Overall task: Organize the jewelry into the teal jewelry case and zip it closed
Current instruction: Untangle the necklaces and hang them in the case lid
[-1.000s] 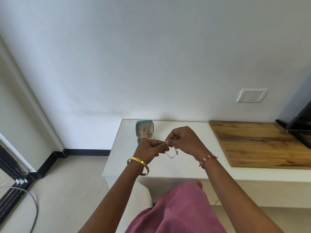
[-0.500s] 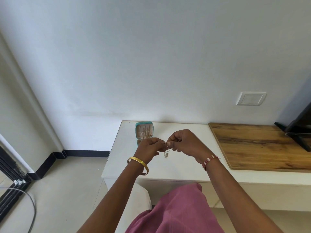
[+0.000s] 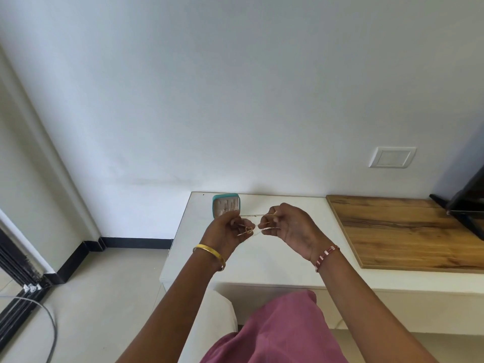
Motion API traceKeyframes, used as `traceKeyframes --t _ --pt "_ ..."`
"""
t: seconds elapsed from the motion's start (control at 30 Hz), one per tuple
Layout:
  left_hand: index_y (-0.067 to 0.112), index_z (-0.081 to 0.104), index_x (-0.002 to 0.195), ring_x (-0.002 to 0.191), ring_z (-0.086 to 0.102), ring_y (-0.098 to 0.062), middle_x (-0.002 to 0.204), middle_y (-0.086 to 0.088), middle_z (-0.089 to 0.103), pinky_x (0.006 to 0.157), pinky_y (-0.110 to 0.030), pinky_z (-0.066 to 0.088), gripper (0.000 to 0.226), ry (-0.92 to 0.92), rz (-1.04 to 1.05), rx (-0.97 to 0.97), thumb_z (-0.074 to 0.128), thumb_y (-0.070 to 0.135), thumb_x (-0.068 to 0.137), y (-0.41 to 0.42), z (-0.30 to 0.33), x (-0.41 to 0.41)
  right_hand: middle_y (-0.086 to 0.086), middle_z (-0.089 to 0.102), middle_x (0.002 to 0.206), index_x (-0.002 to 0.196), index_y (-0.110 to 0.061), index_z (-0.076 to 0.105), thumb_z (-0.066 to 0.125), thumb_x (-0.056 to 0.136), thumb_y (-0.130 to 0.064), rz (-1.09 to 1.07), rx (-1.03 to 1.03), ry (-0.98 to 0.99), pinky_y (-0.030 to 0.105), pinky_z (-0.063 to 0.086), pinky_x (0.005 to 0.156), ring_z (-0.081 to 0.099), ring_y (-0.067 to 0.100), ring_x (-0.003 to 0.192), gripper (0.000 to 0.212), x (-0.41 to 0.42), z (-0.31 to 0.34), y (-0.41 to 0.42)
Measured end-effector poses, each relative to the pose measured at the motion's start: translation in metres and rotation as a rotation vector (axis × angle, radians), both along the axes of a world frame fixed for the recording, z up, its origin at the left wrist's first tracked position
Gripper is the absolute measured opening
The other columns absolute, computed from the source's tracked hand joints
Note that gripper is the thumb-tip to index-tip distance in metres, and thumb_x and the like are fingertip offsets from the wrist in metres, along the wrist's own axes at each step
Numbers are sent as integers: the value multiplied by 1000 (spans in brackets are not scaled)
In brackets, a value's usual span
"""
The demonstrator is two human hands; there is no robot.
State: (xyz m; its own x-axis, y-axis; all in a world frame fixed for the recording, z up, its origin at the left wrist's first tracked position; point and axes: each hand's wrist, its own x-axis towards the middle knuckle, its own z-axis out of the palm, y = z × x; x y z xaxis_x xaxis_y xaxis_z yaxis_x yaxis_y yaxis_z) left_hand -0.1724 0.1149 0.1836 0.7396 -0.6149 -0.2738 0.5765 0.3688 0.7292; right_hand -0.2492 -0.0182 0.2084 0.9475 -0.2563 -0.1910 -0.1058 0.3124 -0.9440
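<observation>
Fine chain [image 3: 248, 215] pinched taut between left hand [image 3: 227, 229] and right hand [image 3: 289, 226] above the worktop [image 3: 262, 260], just before the open teal jewelry case [image 3: 225, 205]; best kept stretched and untangled, lowered in slowly

wooden board [image 3: 408, 229] on white counter [image 3: 262, 268], perhaps a tv [image 3: 468, 205] behind

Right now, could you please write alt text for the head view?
Two hands, left hand and right hand, stretch a thin chain between them above a white table. An open teal jewelry case sits behind them.
</observation>
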Motion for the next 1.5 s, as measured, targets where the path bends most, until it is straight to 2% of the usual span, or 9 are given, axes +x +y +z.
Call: traceKeyframes --t 0.17,0.23,0.37,0.57,0.7,0.9,1.1,1.33,1.5 --pt "9 47 52 85 54 -28 70 -11 46 72 -37 57 25 176 41 -228 54 11 75 -1 -11 3 3 49 46 44 -11 47 33 84 -1 -128 318 -162 35 46 75 58 19 57 44 6 -8 11" --pt "10 46 45 77 54 -24 68 -10 46 71 -34 57 26 204 53 -264 56 13 69 -2 -10 1 5 52 48 45 -10 47 38 83 -1 -161 350 -203 34 46 74 59 20 58 41 9 -10 14" --pt "11 44 43 65 58 -22 51 -7 54 66 -33 58 40 256 102 -323 49 15 82 -1 -9 0 14 61 61 48 -8 50 51 75 -6 -152 358 -228 30 49 72 65 23 64 27 13 -9 18" --pt "12 47 49 42 48 -16 40 0 39 59 -27 42 35 215 111 -256 47 18 83 0 -9 1 3 48 43 64 -6 56 57 70 -11 -108 347 -195 31 50 67 54 18 47 7 19 -6 25" --pt "9 57 65 40 41 -13 39 2 34 57 -25 32 10 130 57 -182 56 18 69 2 -10 3 -1 38 38 68 -7 53 48 85 -5 -114 345 -178 31 48 66 40 12 38 18 25 -5 29" --pt "14 46 53 39 36 -10 42 2 39 48 -19 31 27 40 -19 -90 49 20 79 8 -16 12 4 56 55 67 -7 56 44 86 -5 -85 404 -169 25 52 56 51 14 49 22 33 -3 24" --pt "14 51 48 42 47 -13 41 0 43 52 -22 37 43 119 53 -50 43 20 89 12 -31 21 5 57 60 64 -8 67 50 87 -1 -107 233 -112 24 46 52 49 13 53 29 42 -19 20" --pt "11 59 80 56 63 -13 52 0 62 66 -26 46 22 162 122 23 44 20 94 11 -47 33 2 63 60 80 -2 64 54 86 2 -122 9 -66 24 52 56 55 13 58 12 63 -33 14" --pt "10 61 83 79 63 -20 65 -3 70 73 -31 50 21 106 171 123 45 18 93 5 -58 53 5 59 60 80 -2 64 56 86 1 -112 -57 -35 21 50 52 54 12 53 11 88 -38 11"
